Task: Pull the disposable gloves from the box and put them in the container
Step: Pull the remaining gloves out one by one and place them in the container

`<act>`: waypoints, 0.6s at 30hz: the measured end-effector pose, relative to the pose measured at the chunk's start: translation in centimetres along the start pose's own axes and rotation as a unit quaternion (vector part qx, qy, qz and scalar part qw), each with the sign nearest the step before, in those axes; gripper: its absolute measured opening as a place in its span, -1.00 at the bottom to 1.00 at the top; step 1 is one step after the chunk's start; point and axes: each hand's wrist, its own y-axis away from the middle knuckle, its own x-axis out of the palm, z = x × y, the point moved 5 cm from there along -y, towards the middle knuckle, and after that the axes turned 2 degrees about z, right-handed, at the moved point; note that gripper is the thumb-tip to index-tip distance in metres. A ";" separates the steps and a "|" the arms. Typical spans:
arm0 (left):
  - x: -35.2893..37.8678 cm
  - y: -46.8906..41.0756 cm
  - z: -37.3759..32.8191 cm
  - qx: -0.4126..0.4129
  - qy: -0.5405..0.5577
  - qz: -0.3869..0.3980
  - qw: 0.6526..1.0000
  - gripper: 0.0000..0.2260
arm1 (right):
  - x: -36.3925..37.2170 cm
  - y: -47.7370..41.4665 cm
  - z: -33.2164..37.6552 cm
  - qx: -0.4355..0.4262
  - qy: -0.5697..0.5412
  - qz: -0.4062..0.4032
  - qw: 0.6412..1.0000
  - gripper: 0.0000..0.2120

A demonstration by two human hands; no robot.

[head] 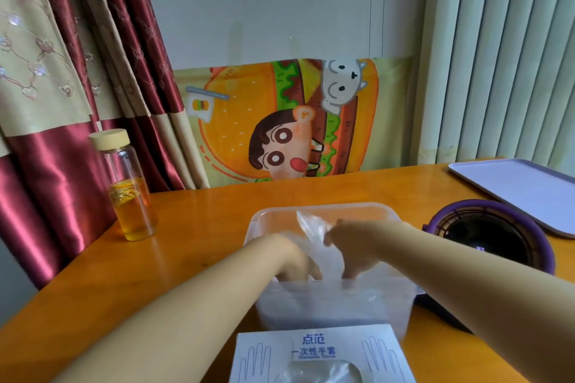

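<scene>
Nearest me lay the glove box (323,354), just short of both wrists, more film showing at its opening. Beyond it, both hands were down inside the clear plastic container (320,207). My right hand (351,246) pinched a disposable glove (311,224), whose loose corner stood up above the knuckles. The left hand (295,261) reached down just beside it, fingers buried in film, so I could not tell its grip. I judged the clingy film might stick to my fingers and ride back out.
</scene>
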 end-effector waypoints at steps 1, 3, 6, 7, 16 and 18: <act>0.1 -0.1 -0.1 0.012 -0.022 -0.012 1.000 -0.58 | 1.2 -0.8 -0.2 0.001 -0.004 0.040 0.999 -0.44; 0.8 -0.9 -0.3 0.043 -0.056 -0.011 0.997 -0.59 | 3.4 -1.8 -0.9 0.024 0.018 0.098 0.995 -0.59; 1.4 -1.4 -0.1 0.028 0.000 0.007 1.000 -0.57 | 3.9 -2.0 -1.3 0.035 0.045 0.111 0.992 -0.58; 1.3 -1.4 0.1 0.017 0.029 0.003 0.999 -0.56 | 3.8 -1.8 -1.1 0.029 0.043 0.110 0.993 -0.51; -2.3 7.3 1.0 0.077 0.211 -0.265 0.938 -0.52 | -3.4 7.2 0.0 -0.062 -0.105 -0.248 0.961 -0.57; -1.5 10.2 0.7 0.119 0.250 -0.383 0.881 -0.69 | -3.4 10.3 1.4 -0.118 -0.127 -0.281 0.944 -0.77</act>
